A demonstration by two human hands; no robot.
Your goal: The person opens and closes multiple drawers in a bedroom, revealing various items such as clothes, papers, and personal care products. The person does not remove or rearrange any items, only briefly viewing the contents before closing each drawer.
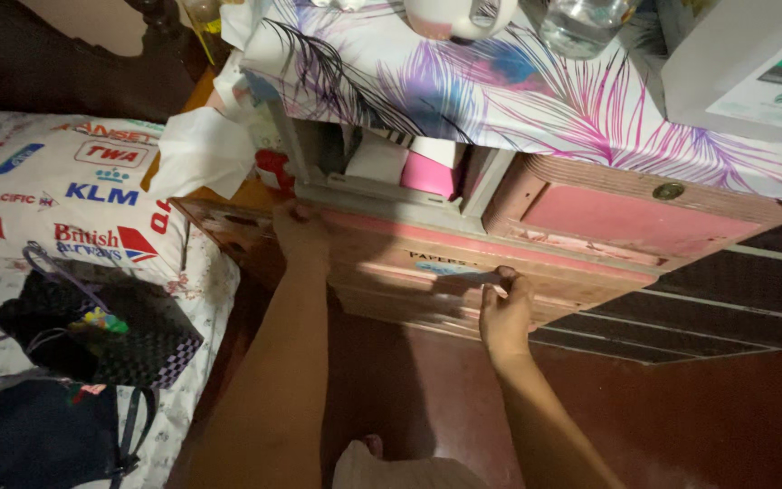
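A pink wooden drawer (pixel 391 263) stands pulled out from a bedside cabinet (pixel 626 217). My left hand (pixel 299 228) grips the top left edge of the drawer front. My right hand (pixel 504 303) has its fingers on the lower middle of the drawer front, near a small paper label. Inside the open drawer I see a pink box (pixel 429 174), a white box (pixel 377 158) and a red item (pixel 273 168).
A feather-print cloth (pixel 463 86) covers the cabinet top, which carries a white mug (pixel 450 16), a glass jar (pixel 581 23) and a white box (pixel 744 63). To the left lies a bed with a printed pillow (pixel 56 190), a woven black bag (pixel 101 330) and a dark bag (pixel 47 435).
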